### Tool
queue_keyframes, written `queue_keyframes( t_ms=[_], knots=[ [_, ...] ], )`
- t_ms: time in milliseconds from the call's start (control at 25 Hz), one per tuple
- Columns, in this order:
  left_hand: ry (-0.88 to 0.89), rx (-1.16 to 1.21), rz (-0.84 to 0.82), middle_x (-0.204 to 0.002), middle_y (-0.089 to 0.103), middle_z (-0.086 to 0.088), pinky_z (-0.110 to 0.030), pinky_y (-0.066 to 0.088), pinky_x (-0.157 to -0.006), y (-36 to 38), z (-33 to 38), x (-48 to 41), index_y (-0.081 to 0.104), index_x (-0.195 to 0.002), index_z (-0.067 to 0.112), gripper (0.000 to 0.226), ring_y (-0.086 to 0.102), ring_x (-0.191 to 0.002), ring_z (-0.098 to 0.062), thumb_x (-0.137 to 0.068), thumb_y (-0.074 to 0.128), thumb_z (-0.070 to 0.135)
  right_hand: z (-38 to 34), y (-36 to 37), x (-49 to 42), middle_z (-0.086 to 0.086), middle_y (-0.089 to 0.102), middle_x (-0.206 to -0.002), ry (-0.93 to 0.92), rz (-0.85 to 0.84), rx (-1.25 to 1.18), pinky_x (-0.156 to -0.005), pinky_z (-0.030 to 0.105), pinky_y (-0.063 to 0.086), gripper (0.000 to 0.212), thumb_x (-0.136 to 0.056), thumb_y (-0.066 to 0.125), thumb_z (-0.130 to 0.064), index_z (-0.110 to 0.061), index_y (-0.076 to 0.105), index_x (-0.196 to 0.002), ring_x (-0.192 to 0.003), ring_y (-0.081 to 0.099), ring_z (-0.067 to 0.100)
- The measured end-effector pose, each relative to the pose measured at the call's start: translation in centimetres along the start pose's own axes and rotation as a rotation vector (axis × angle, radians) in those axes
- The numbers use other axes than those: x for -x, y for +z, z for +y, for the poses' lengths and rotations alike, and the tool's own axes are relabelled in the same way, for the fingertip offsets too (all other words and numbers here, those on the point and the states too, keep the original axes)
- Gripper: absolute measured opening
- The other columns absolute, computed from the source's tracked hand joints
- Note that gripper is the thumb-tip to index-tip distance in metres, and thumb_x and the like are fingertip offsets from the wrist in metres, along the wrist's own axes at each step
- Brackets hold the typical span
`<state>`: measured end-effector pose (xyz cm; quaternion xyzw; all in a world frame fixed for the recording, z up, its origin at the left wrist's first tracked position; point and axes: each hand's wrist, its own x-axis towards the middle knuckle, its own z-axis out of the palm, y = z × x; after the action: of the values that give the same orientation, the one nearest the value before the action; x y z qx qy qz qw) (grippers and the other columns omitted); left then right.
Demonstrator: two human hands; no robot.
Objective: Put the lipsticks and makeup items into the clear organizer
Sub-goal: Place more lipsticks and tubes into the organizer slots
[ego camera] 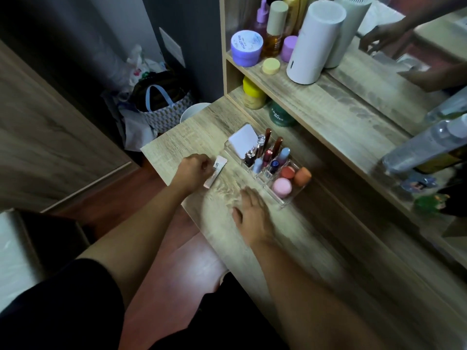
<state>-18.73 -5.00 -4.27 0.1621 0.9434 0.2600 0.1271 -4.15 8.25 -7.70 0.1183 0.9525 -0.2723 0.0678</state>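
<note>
The clear organizer [290, 198] stands on the wooden vanity top [316, 248]. It holds several lipsticks and gloss tubes [267, 155] upright, a white square compact [243, 140] at its far end, and three makeup sponges: pink [282, 187], coral [288, 172] and orange [302, 176]. My left hand [193, 173] is closed on a slim pale pink tube [216, 171] just left of the organizer, low over the desk. My right hand [252, 210] lies flat on the desk, fingers spread, just in front of the organizer and holding nothing.
A shelf above carries a purple jar [246, 48], a yellow lid [271, 65], bottles and a white cylinder [314, 44]. Under it sit a yellow-lidded jar [253, 93] and a green jar [279, 116]. A mirror and spray bottle [427, 145] are at right, bags [161, 104] on the floor at left.
</note>
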Motion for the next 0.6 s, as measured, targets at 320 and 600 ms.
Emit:
queue_keyframes(
  t_ms=[320,600],
  knots=[
    [-0.177,0.020,-0.048,-0.096,0.071,-0.016,-0.032,0.045,-0.074,2.1,0.8,0.0,0.066,-0.094,0.006,0.032,0.063,-0.093,-0.032,-0.078,0.069,0.034,2.1,1.9,1.0,0.002,-0.007,-0.160,-0.098,-0.118,0.244,-0.119,0.036,0.002,0.065,-0.098,0.025,-0.044,-0.015,-0.003,-0.149,-0.148,-0.007,0.018],
    [-0.067,0.525,-0.088,-0.066,0.064,0.001,-0.020,0.042,-0.060,-0.5,1.9,1.8,0.062,-0.076,0.024,0.010,0.055,-0.062,-0.009,-0.077,0.072,0.025,3.9,1.7,2.3,0.002,-0.001,-0.160,-0.109,-0.065,0.274,-0.116,0.034,-0.004,0.066,-0.096,0.026,-0.045,-0.016,-0.001,-0.149,-0.147,-0.004,0.018]
  ],
)
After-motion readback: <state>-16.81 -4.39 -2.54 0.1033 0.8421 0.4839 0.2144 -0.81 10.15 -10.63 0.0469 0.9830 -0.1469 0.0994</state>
